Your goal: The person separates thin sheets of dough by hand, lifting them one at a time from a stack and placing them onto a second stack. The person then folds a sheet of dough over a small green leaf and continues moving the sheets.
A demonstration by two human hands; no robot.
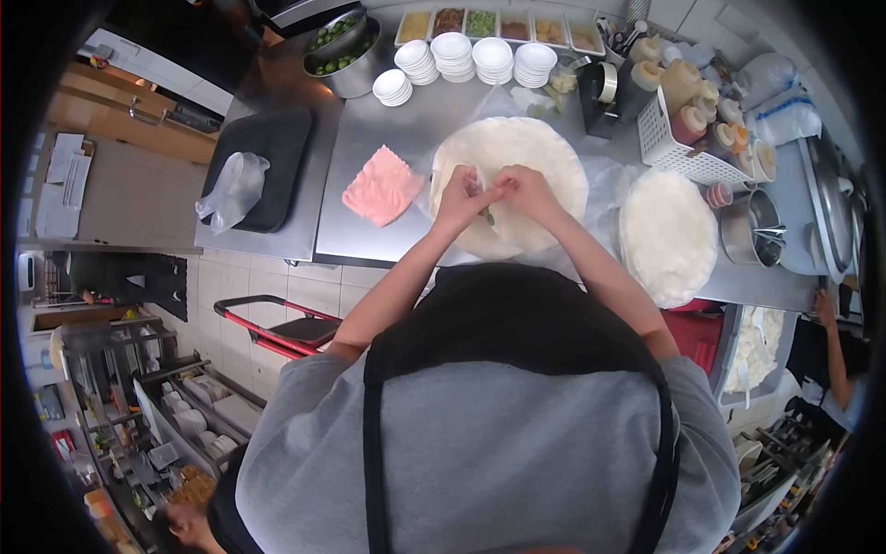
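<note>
Both my hands are over a large round of pale, flat dough-like sheets (544, 148) on the steel counter. My left hand (464, 196) has its fingers bent in a pinch. My right hand (524, 190) meets it, thumb and fingers pressed together near the left fingertips. Something thin and translucent shows between them, too small to name. A small green piece (488, 217) lies just below the fingers. To the left is a crumpled pink cloth (382, 186). A second pale round (668, 235) sits to the right, apart from my hands.
Stacks of small white dishes (452, 55) stand behind, before a row of topping trays (480, 25). A white basket (681, 152) of sauce bottles is at right, near a metal pot (752, 226). A black tray (254, 175) holds a plastic bag (235, 189). Other people are nearby.
</note>
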